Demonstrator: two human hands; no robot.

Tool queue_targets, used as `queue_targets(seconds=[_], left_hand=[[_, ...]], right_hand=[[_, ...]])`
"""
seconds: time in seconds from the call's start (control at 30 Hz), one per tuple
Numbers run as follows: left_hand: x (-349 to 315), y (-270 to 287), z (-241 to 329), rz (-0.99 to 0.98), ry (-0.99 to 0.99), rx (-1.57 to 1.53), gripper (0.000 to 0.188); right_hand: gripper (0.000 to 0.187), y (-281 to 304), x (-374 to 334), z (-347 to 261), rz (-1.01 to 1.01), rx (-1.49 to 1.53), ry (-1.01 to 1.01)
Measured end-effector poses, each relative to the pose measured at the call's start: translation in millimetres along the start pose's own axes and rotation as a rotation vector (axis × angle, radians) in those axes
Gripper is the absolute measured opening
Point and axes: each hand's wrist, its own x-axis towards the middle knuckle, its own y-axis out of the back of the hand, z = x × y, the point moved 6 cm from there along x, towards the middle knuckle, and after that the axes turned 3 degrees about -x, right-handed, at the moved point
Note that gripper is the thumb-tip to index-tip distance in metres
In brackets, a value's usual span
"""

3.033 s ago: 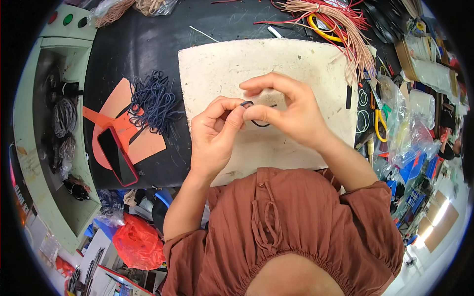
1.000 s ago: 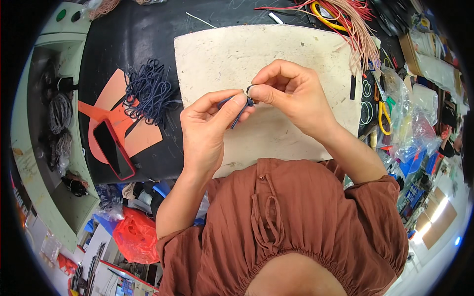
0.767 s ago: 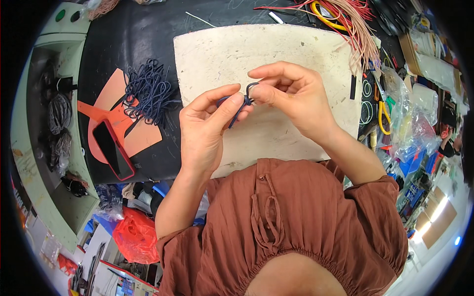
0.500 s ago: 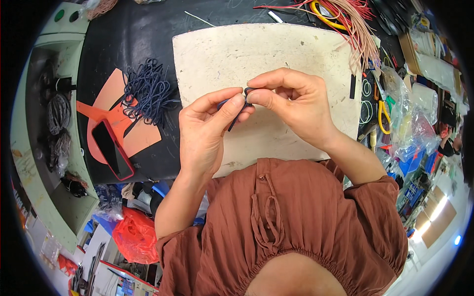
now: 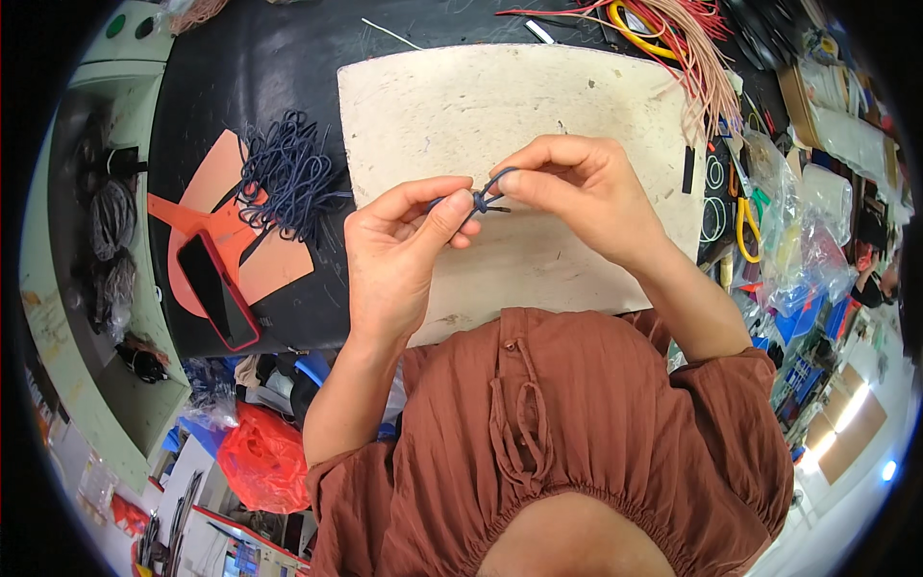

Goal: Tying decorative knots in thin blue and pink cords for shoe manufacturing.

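A short dark blue cord [image 5: 481,202] with a small knot and a loop is stretched between my hands, above a pale worn board [image 5: 567,96]. My left hand [image 5: 399,245] pinches it between thumb and forefinger, just left of the knot. Thumb and forefinger of my right hand [image 5: 582,192] are closed on the loop side. One short cord end sticks out to the right below the knot. Part of the cord is hidden inside my left fingers. Left of the board lies a tangled heap of the same dark blue cord [image 5: 288,178].
A phone in a red case [image 5: 219,288] rests on orange sheet pieces [image 5: 197,221] at the left. Yellow-handled scissors [image 5: 746,231] lie right of the board. A bundle of red and pink cords [image 5: 697,82] hangs over its far right corner. Clear plastic bags [image 5: 798,231] crowd the right side.
My right hand has moved slightly right, away from the left. The cord's loop and knot now show between the hands, where fingers covered most of them before.
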Motion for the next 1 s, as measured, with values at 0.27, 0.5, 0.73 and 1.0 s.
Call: queue_targets(seconds=[0.27, 0.5, 0.73, 1.0], left_hand=[[1.9, 2.1, -1.1, 0.038, 0.003, -0.032, 0.019], [0.7, 5.2, -4.7, 0.04, 0.041, -0.084, 0.018], [0.5, -0.4, -2.8, 0.029, 0.009, -0.134, 0.018], [-0.1, -1.0, -2.6, 0.027, 0.005, -0.238, 0.02]], right_hand=[[0.016, -8.7, -3.2, 12.7, -0.088, 0.163, -0.122], [0.016, -6.9, -3.8, 1.4, -0.015, -0.161, 0.0], [0.015, -13.9, -5.8, 4.3, -0.025, -0.103, 0.031], [0.017, -12.1, -6.1, -7.1, -0.016, -0.188, 0.071]])
